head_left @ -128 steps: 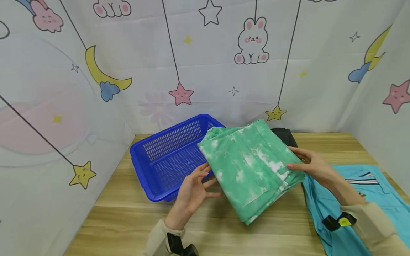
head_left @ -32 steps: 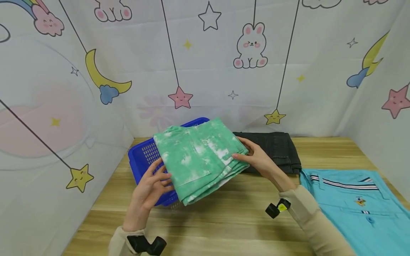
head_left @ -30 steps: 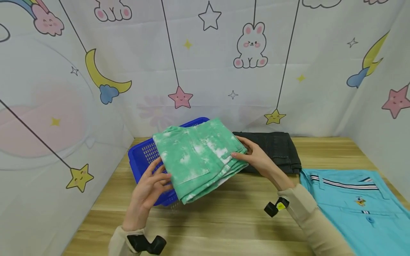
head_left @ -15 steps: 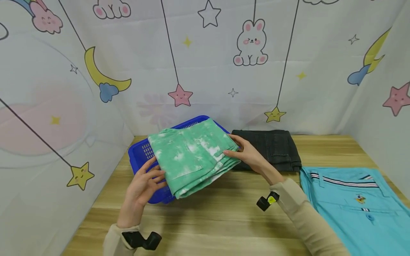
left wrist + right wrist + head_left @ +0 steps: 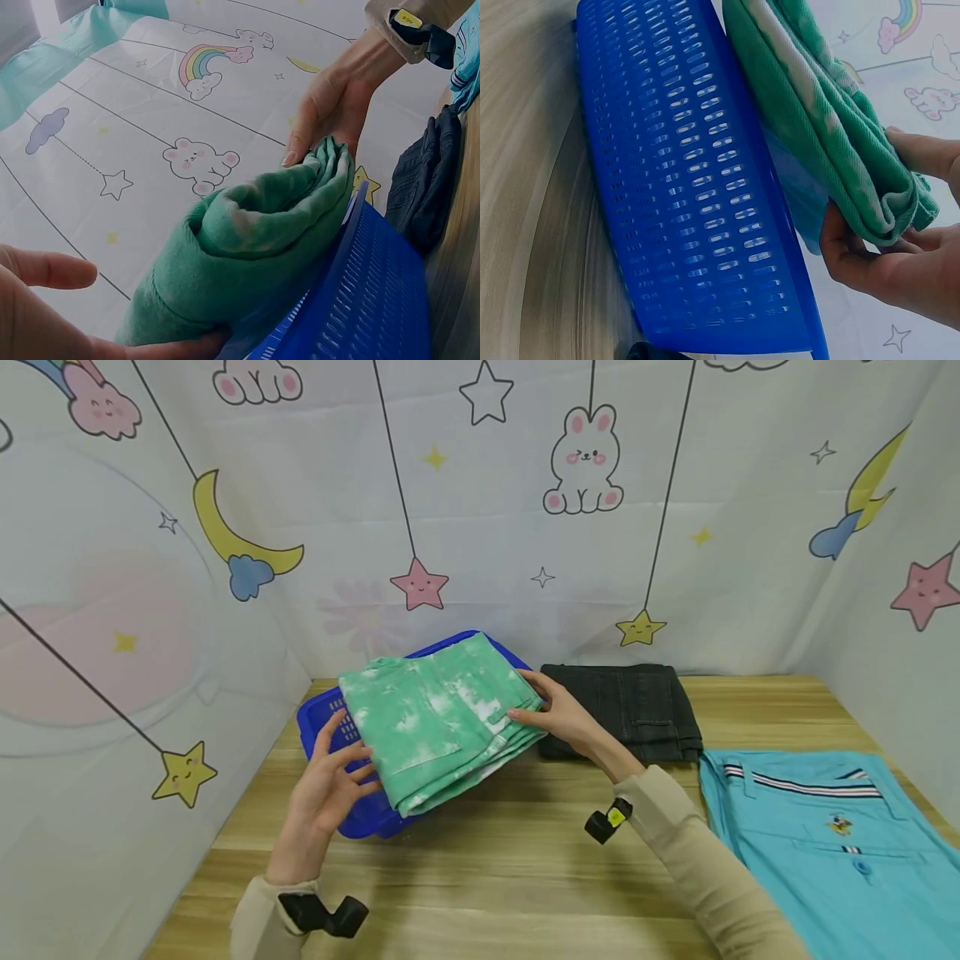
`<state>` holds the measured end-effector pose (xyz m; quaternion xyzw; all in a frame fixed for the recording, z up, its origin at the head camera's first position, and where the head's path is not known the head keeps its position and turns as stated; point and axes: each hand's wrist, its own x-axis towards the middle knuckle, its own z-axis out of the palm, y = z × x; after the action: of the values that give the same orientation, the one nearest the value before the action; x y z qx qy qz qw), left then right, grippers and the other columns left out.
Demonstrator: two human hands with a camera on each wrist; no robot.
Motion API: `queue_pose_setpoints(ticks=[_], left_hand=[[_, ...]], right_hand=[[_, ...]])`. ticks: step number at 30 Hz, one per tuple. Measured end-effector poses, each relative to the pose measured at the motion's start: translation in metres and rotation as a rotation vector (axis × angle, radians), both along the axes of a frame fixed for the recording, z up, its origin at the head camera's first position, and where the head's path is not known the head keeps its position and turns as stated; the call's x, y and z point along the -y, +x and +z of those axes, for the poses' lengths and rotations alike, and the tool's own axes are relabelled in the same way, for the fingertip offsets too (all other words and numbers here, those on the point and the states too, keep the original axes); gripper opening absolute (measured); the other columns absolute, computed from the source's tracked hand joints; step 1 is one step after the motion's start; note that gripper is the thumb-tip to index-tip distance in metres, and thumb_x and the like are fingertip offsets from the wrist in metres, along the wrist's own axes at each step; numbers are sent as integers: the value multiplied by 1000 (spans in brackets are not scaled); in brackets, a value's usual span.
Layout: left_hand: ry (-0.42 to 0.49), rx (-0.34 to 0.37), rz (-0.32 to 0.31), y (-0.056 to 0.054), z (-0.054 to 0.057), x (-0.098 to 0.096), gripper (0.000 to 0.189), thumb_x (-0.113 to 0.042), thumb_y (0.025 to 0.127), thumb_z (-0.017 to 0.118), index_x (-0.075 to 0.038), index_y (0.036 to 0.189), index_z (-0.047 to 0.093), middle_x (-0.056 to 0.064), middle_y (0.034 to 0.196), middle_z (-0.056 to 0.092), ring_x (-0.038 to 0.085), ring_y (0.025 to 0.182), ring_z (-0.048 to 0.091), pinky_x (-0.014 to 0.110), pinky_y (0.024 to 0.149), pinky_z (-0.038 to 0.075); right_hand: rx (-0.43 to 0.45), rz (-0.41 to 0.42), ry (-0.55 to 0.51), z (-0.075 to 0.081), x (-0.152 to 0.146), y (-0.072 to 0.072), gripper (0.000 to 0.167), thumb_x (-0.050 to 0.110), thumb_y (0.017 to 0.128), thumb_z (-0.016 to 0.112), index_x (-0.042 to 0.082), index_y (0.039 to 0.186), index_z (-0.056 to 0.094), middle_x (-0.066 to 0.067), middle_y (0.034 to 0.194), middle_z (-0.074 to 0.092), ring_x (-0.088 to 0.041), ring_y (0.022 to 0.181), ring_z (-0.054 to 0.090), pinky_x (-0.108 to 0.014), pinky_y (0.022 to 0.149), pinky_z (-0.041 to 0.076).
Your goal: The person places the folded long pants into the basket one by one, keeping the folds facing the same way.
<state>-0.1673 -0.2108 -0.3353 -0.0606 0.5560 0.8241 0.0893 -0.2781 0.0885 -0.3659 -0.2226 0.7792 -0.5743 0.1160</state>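
A folded pair of green-and-white tie-dye trousers (image 5: 427, 718) lies tilted over the blue basket (image 5: 318, 727), hiding most of its inside. At the right edge of the fold, my right hand (image 5: 555, 714) grips the layers, thumb on top and fingers beneath, as the right wrist view shows around the green trousers (image 5: 832, 127). My left hand (image 5: 326, 785) has its fingers spread at the left side. In the left wrist view, one finger (image 5: 176, 349) reaches under the rolled trousers (image 5: 240, 240) while the thumb stands apart. The basket's slotted wall (image 5: 682, 180) is just below the cloth.
Folded black jeans (image 5: 630, 710) lie at the back, right of the basket. Light blue trousers (image 5: 817, 827) with a striped waistband are spread on the wooden table (image 5: 510, 885) at the right. A cartoon-print curtain (image 5: 487, 527) closes off the back and sides.
Over these seconds both hands have carried the green trousers leftward, from the table's middle to above the basket. The black jeans, mostly hidden at first, now show.
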Motion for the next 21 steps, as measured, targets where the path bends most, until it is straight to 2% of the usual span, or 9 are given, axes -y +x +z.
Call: queue_pose_setpoints(ticks=[4, 6, 10, 13, 16, 21], left_hand=[[-3, -14, -19, -2, -2, 3, 45, -6, 92, 33, -25, 133, 28, 2, 120, 29, 20, 103, 46, 36, 86, 39], [5, -17, -27, -2, -3, 4, 42, -8, 93, 32, -21, 132, 32, 3, 128, 25, 25, 112, 39, 38, 90, 35], [70, -10, -36, -4, -4, 6, 47, -9, 93, 28, -17, 139, 23, 8, 143, 9, 36, 127, 21, 48, 101, 23], [122, -5, -50, -6, -6, 9, 52, -9, 93, 26, -15, 143, 13, 10, 148, -1, 38, 133, 9, 55, 107, 9], [165, -4, -66, -8, -8, 12, 54, -8, 93, 25, -13, 144, 7, 10, 149, -5, 39, 135, 3, 58, 107, 1], [242, -4, -98, -11, -11, 18, 55, -8, 93, 24, -13, 145, 5, 9, 150, -8, 38, 136, -4, 60, 105, -7]], right_hand=[[-3, -4, 12, -1, 5, -4, 70, 21, 84, 61, 17, 142, 22, -9, 148, 18, -35, 131, 29, -49, 98, 36], [-4, -5, 15, -3, 6, -6, 71, 21, 84, 61, 17, 142, 21, -9, 148, 18, -34, 131, 29, -49, 99, 36], [-7, -3, 13, -6, 8, -9, 71, 22, 84, 61, 16, 142, 21, -10, 148, 19, -34, 130, 31, -49, 98, 36], [-9, 1, 10, -7, 10, -11, 70, 22, 84, 61, 16, 142, 21, -10, 147, 20, -34, 129, 32, -49, 97, 37], [-14, 0, 16, -8, 12, -13, 70, 21, 84, 61, 16, 142, 21, -10, 147, 20, -33, 129, 31, -48, 97, 37], [-7, -8, 12, -8, 15, -15, 70, 20, 84, 61, 16, 142, 22, -9, 147, 21, -33, 129, 32, -48, 96, 38]])
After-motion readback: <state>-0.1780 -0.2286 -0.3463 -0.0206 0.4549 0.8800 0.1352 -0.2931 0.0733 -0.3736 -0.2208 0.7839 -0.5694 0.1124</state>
